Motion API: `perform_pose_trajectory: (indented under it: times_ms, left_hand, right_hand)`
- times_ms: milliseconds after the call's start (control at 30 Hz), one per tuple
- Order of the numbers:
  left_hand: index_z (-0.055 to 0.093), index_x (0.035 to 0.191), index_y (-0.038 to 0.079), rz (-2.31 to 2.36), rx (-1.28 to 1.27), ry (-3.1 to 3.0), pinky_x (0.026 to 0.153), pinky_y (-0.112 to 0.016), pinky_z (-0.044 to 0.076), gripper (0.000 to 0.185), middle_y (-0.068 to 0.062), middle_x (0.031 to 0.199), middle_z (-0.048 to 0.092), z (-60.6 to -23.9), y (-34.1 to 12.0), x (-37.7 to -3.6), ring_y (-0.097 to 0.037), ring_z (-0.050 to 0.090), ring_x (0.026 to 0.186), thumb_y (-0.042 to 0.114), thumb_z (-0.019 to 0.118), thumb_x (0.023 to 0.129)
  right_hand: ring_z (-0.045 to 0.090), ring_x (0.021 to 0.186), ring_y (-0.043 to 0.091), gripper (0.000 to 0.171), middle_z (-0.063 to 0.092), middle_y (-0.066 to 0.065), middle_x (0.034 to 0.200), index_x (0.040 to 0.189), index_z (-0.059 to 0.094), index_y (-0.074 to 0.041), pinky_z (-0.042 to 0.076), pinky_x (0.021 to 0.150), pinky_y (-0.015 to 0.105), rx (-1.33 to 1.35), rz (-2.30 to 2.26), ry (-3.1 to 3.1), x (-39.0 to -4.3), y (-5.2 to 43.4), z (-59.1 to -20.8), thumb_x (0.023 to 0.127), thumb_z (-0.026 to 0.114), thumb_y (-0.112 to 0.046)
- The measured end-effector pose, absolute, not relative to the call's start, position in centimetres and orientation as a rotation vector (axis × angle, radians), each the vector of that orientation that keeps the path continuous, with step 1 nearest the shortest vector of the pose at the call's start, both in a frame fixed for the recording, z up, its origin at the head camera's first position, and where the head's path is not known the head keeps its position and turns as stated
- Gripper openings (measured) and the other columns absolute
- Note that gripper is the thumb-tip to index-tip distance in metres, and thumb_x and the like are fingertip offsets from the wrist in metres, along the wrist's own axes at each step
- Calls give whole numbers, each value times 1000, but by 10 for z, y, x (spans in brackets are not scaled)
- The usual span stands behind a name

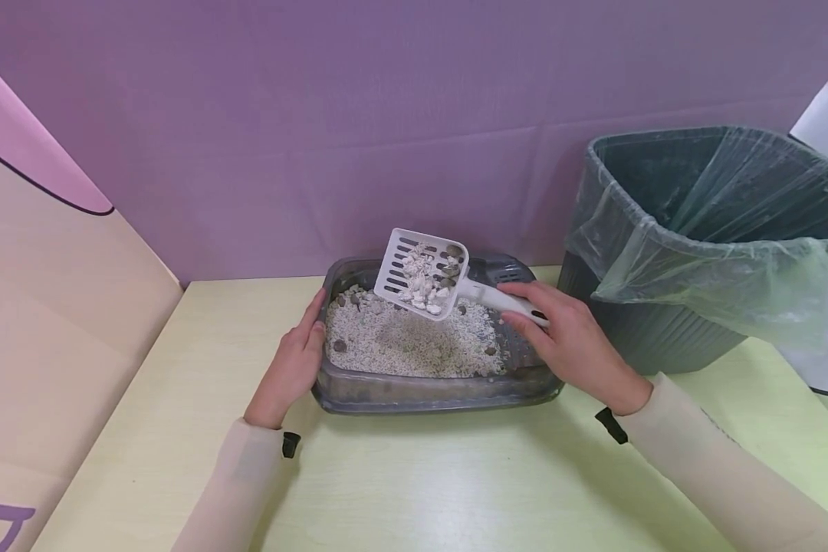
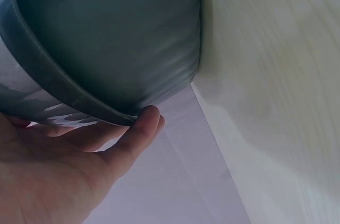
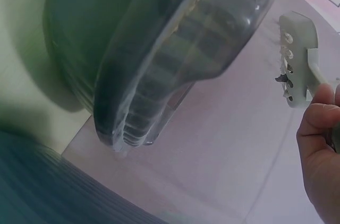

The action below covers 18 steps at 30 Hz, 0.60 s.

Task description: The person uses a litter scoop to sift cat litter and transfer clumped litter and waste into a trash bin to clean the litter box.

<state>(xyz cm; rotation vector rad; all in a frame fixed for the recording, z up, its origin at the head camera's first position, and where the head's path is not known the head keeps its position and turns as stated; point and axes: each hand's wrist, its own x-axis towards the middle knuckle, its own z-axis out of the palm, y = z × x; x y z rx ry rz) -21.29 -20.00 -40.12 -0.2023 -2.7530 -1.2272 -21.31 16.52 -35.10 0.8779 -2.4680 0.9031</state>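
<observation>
A grey litter box [image 1: 414, 391] stands on the table, holding pale granular litter [image 1: 414, 345] with several dark clumps in it. At its left end my left hand [image 1: 293, 360] grips the rim; the left wrist view shows the thumb [image 2: 141, 131] against the rim's edge. My right hand [image 1: 573, 337] holds a white slotted litter scoop [image 1: 486, 294] by its handle, above the box. On the scoop lie whitish crumbs [image 1: 421, 280] and a few dark lumps [image 1: 453, 261]. From the side, the right wrist view shows the scoop [image 3: 298, 59] raised apart from the box.
Right of the box is a dark ribbed trash bin [image 1: 635, 330], lined with a clear plastic bag [image 1: 717, 276] folded over its rim. A purple backdrop [image 1: 386, 138] rises behind the pale wooden table [image 1: 414, 483]. A printed panel [image 1: 48, 307] stands at the left.
</observation>
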Motion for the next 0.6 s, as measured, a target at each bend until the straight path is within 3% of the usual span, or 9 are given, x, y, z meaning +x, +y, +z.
perform_pose_trajectory:
  times_ms: [100,200,267,367,433,500,600]
  left_hand:
    - [14,153,27,-1226,-197,-2754,97,-51,33,50,-17,84,48,-401,-200,-213,-33,47,103,26,24,104]
    - [14,153,28,-1221,-196,-2759,95,-50,34,50,-14,76,42,-401,-200,-214,-33,47,101,27,23,104]
    - [14,153,28,-1220,-196,-2759,96,-50,33,50,-17,83,48,-401,-200,-214,-33,48,104,27,23,104]
    - [14,153,27,-1216,-199,-2758,100,-52,31,50,-24,110,53,-401,-200,-213,-34,46,113,27,23,104]
    - [14,153,27,-1220,-194,-2757,99,-52,32,50,-25,111,53,-401,-200,-213,-34,47,112,27,23,104]
    - [14,153,27,-1218,-193,-2760,96,-51,34,50,-22,96,53,-401,-200,-214,-34,48,107,27,23,104]
    - [14,153,27,-1219,-194,-2760,91,-48,35,50,-12,73,41,-402,-200,-214,-32,48,96,27,23,104]
  right_hand:
    - [48,71,9,40,58,-2,102,129,56,-14,40,54,27,871,909,-2476,-213,165,-351,91,65,-17]
    - [48,68,10,39,58,-3,98,129,56,-13,39,52,26,865,926,-2480,-213,164,-351,91,65,-17]
    - [47,65,10,37,57,-4,91,128,57,-13,39,51,26,857,939,-2490,-214,164,-352,92,63,-19]
    - [45,58,9,32,55,-5,76,126,59,-12,37,49,26,852,976,-2510,-214,164,-354,95,60,-21]
    - [44,53,8,29,52,-6,68,123,61,-12,37,48,26,864,1001,-2519,-214,163,-355,96,58,-21]
    - [44,50,7,26,51,-7,63,120,62,-11,37,48,26,884,1028,-2519,-215,163,-356,97,57,-20]
    - [45,49,6,23,50,-8,61,118,63,-10,38,49,26,908,1049,-2514,-216,162,-356,97,56,-17]
